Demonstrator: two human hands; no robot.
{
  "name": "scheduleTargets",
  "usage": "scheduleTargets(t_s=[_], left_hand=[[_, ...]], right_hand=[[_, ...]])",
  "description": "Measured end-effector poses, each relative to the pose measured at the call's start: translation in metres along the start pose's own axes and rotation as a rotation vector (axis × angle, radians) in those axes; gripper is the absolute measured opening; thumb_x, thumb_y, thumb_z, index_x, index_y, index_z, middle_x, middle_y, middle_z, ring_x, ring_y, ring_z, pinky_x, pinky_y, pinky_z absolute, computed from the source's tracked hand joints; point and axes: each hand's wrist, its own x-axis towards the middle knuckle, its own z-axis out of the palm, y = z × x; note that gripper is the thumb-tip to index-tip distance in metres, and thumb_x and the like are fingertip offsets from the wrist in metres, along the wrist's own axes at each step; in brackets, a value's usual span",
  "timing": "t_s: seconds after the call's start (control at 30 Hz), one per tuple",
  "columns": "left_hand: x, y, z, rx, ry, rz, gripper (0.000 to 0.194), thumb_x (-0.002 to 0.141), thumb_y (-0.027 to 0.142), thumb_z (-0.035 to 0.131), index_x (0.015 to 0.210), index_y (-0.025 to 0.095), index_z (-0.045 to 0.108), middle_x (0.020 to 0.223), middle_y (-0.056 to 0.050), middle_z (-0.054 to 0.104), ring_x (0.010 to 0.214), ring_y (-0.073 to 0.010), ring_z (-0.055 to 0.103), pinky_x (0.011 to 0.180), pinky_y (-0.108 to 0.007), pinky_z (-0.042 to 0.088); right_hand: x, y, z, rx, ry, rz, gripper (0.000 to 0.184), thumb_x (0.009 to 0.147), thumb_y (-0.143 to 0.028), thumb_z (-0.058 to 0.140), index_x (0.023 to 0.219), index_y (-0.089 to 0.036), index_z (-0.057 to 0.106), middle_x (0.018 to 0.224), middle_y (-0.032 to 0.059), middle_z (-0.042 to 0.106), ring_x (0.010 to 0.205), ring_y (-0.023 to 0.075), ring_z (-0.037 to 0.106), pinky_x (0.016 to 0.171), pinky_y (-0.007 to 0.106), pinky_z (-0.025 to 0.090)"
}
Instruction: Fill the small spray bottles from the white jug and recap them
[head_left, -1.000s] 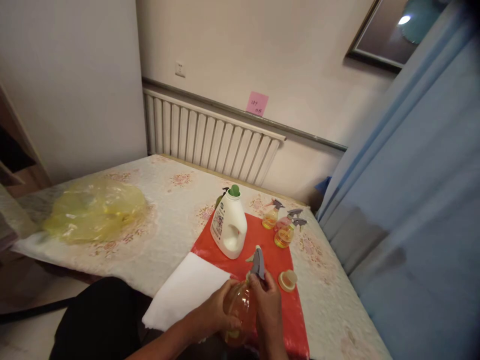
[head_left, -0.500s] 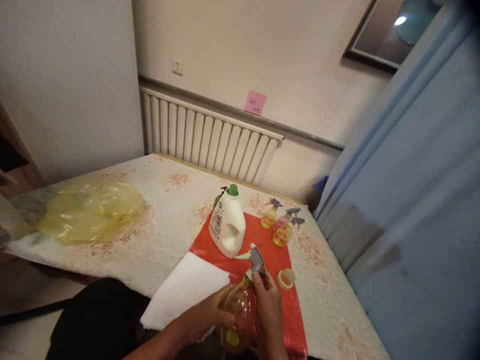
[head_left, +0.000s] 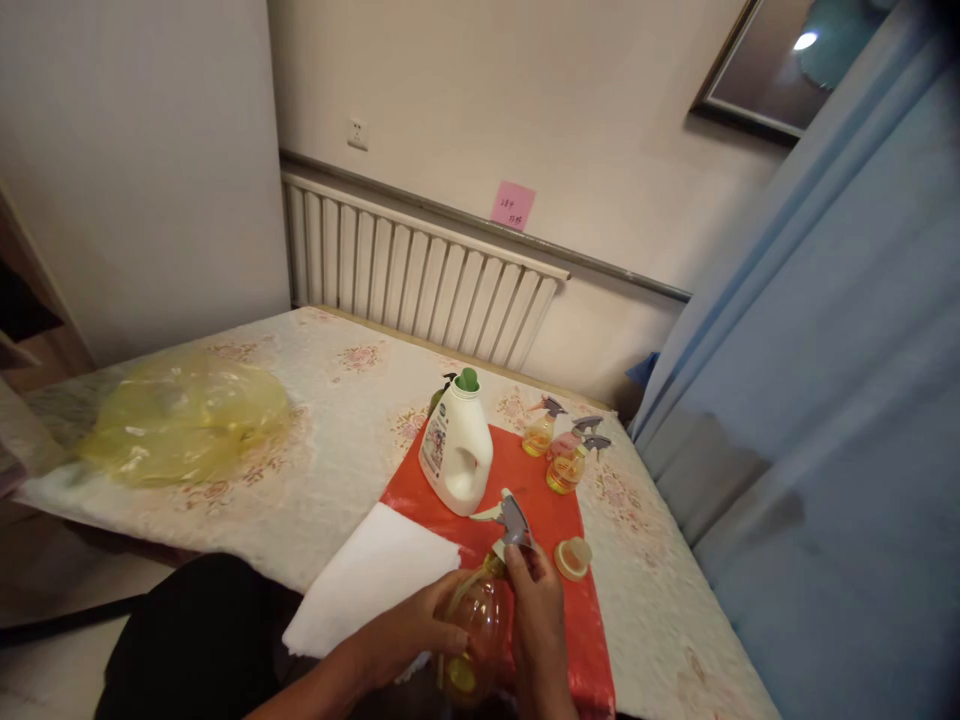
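A clear spray bottle [head_left: 482, 625] with a little yellow liquid in it is tilted over the near edge of a red mat [head_left: 566, 610]. My left hand [head_left: 427, 620] is wrapped around its body from the left. My right hand [head_left: 536, 590] grips the collar of its grey trigger head [head_left: 515, 522], which sits at the bottle's neck. Just beyond stands a white jug [head_left: 456, 455] with a green pouring spout in its open mouth. A pale round cap [head_left: 573, 558] lies to the right of my right hand. A white cloth [head_left: 375, 575] lies to the left.
Several small spray bottles [head_left: 566, 470] stand at the mat's far right, and a dark-topped bottle is partly hidden behind the jug. A crumpled yellow plastic bag [head_left: 187, 420] lies left on the flowered tablecloth [head_left: 337, 420]. Blue curtain [head_left: 810, 480] hangs along the right side.
Both hands keep their hold on the spray bottle, almost in the same place. The whole view has shifted very slightly; nothing else has visibly moved.
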Motion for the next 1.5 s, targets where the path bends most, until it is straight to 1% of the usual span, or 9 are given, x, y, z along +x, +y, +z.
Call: scheduleTargets(t_s=[0.33,0.43,0.63,0.8,0.97,1.1,1.23,1.37,1.5], left_hand=[[-0.0007,0.0007,-0.0010,0.020,-0.003,-0.015,0.068,0.065,0.009,0.070,0.130,0.022,0.056,0.121,-0.005,0.066,0.120,-0.0309,0.056,0.096,-0.040,0.045],[-0.0008,-0.0003,-0.0023,0.033,0.000,-0.022,0.067,0.066,0.010,0.069,0.130,0.022,0.056,0.122,-0.005,0.065,0.117,-0.0303,0.057,0.095,-0.040,0.045],[-0.0022,0.0010,-0.0009,0.052,0.012,-0.029,0.070,0.064,0.008,0.069,0.131,0.023,0.056,0.122,-0.005,0.065,0.121,-0.0307,0.054,0.100,-0.043,0.042],[-0.0028,-0.0017,-0.0022,0.050,0.009,-0.028,0.069,0.066,0.011,0.070,0.132,0.022,0.055,0.122,-0.006,0.065,0.116,-0.0303,0.058,0.098,-0.041,0.043],[-0.0023,-0.0028,-0.0032,0.051,-0.004,-0.015,0.068,0.066,0.011,0.071,0.131,0.022,0.055,0.122,-0.006,0.065,0.117,-0.0301,0.057,0.096,-0.040,0.045],[-0.0025,-0.0016,-0.0025,0.066,0.020,-0.034,0.068,0.065,0.008,0.069,0.131,0.022,0.055,0.121,-0.005,0.066,0.116,-0.0295,0.058,0.098,-0.041,0.044],[-0.0033,-0.0004,-0.0022,0.062,0.021,-0.019,0.068,0.066,0.010,0.071,0.131,0.022,0.055,0.124,-0.006,0.065,0.122,-0.0310,0.054,0.100,-0.041,0.043],[-0.0037,-0.0005,-0.0028,0.055,0.008,-0.019,0.068,0.067,0.012,0.072,0.132,0.023,0.055,0.126,-0.006,0.064,0.121,-0.0304,0.055,0.102,-0.042,0.041],[-0.0033,-0.0047,-0.0066,0.045,0.000,-0.017,0.068,0.066,0.015,0.074,0.131,0.022,0.055,0.125,-0.007,0.064,0.122,-0.0322,0.054,0.102,-0.044,0.041]], right_hand=[[0.0007,0.0017,-0.0016,0.000,-0.002,-0.017,0.041,0.078,-0.047,0.068,0.101,-0.013,0.069,0.089,0.0063,0.073,0.081,0.0211,0.065,0.071,0.028,0.049],[0.0009,0.0012,-0.0021,0.005,0.004,-0.020,0.042,0.077,-0.047,0.069,0.102,-0.013,0.069,0.090,0.0068,0.073,0.081,0.0210,0.064,0.071,0.028,0.049],[0.0002,0.0005,-0.0018,0.011,0.010,-0.024,0.041,0.076,-0.047,0.070,0.099,-0.013,0.070,0.087,0.0067,0.074,0.079,0.0207,0.064,0.069,0.029,0.049],[0.0001,0.0012,-0.0031,0.008,0.004,-0.022,0.041,0.077,-0.047,0.069,0.100,-0.013,0.070,0.089,0.0060,0.073,0.081,0.0208,0.064,0.071,0.029,0.049],[-0.0006,0.0020,-0.0039,0.013,-0.010,-0.016,0.040,0.078,-0.047,0.068,0.098,-0.013,0.069,0.087,0.0055,0.073,0.078,0.0200,0.064,0.070,0.028,0.049],[0.0007,0.0035,-0.0043,0.010,0.004,-0.020,0.041,0.076,-0.049,0.070,0.096,-0.013,0.070,0.085,0.0052,0.073,0.077,0.0196,0.064,0.069,0.028,0.049],[0.0026,0.0050,-0.0047,0.028,0.008,-0.022,0.041,0.075,-0.050,0.070,0.095,-0.014,0.070,0.084,0.0047,0.073,0.077,0.0197,0.065,0.070,0.028,0.050],[0.0031,0.0045,-0.0049,0.031,0.013,-0.027,0.041,0.074,-0.050,0.071,0.094,-0.014,0.071,0.083,0.0052,0.073,0.076,0.0201,0.065,0.070,0.028,0.050],[0.0022,0.0034,-0.0045,0.022,0.007,-0.021,0.040,0.075,-0.050,0.070,0.094,-0.014,0.071,0.085,0.0055,0.073,0.077,0.0201,0.064,0.068,0.028,0.049]])
